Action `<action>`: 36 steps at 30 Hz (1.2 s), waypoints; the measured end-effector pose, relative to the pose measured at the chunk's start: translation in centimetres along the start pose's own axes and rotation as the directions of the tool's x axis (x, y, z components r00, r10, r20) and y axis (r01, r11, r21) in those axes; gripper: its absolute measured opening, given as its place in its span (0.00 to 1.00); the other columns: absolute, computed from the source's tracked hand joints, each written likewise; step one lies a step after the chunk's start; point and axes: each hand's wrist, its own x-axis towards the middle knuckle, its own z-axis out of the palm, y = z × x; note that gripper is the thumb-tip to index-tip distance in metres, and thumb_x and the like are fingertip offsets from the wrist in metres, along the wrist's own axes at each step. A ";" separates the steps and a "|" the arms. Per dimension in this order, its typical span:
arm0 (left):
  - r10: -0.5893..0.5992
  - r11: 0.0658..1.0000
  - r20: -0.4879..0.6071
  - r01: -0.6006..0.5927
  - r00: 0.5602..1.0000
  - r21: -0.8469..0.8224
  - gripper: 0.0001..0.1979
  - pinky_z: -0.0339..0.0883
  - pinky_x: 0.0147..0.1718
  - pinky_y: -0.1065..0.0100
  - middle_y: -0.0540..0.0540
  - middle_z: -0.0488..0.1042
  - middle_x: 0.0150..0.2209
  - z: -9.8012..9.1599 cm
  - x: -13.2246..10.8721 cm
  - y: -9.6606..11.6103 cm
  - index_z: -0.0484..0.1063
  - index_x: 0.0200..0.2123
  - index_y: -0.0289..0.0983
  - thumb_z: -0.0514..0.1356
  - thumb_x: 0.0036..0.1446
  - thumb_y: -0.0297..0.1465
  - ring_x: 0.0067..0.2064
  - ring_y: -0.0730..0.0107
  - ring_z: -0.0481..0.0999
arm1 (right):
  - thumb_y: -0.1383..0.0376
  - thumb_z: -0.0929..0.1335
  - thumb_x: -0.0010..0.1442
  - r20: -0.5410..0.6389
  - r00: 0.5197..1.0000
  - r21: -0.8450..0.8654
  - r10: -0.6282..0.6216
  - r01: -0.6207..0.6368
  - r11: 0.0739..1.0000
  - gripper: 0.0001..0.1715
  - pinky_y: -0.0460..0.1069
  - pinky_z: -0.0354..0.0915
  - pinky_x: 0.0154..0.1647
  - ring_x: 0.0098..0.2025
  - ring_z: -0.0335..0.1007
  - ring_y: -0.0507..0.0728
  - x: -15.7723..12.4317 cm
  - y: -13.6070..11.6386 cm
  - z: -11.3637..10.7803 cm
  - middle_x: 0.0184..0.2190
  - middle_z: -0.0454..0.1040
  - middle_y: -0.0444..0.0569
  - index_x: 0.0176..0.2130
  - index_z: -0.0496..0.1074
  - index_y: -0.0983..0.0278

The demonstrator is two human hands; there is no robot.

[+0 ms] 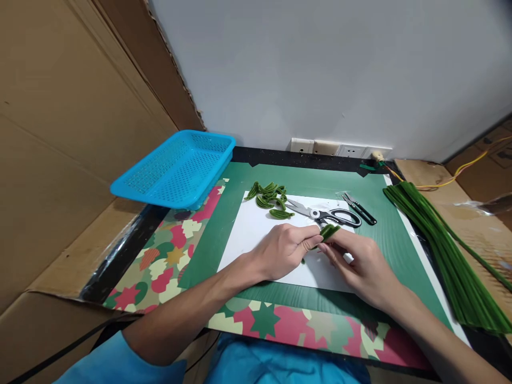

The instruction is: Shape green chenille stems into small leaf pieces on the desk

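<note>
My left hand and my right hand meet over a white sheet, both pinched on a short folded piece of green pipe cleaner. Its tip sticks up between the fingertips. Behind them on the sheet lies a small pile of bent green pieces. Large scissors with black handles lie just beyond my fingers, and small black snips rest to their right.
A blue plastic basket sits tilted at the left rear. A long bundle of green pipe cleaners runs along the right side. The green mat covers patterned paper; cardboard walls stand left, wall sockets at the back.
</note>
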 end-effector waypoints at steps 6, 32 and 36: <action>0.044 0.993 0.021 -0.046 0.999 0.107 0.16 0.53 0.29 0.68 0.53 0.61 0.25 -0.1 -0.1 0.0 0.60 0.30 0.39 0.51 0.75 0.33 0.27 0.72 0.61 | 0.59 0.60 0.78 0.059 0.995 0.030 0.077 -0.079 0.996 0.20 0.48 0.58 0.32 0.28 0.63 0.52 0.3 0.0 -0.6 0.27 0.69 0.43 0.33 0.66 0.61; -0.384 0.587 -0.019 0.228 0.923 -0.777 0.19 0.63 0.16 0.77 0.51 0.73 0.24 -0.2 1.1 0.8 0.78 0.42 0.33 0.76 0.51 0.37 0.21 0.77 0.71 | 0.52 0.68 0.72 -0.258 0.903 0.549 0.343 -0.155 0.822 0.25 0.48 0.64 0.22 0.17 0.68 0.52 1.2 0.4 -1.0 0.18 0.71 0.42 0.27 0.70 0.62; -0.384 0.626 -0.039 0.230 0.922 -0.745 0.19 0.61 0.14 0.75 0.48 0.75 0.22 0.3 1.1 0.8 0.81 0.36 0.31 0.75 0.52 0.43 0.19 0.75 0.71 | 0.50 0.69 0.71 -0.225 0.907 0.568 0.355 -0.173 0.805 0.25 0.48 0.64 0.20 0.16 0.68 0.52 1.2 0.5 -0.6 0.17 0.70 0.41 0.27 0.69 0.61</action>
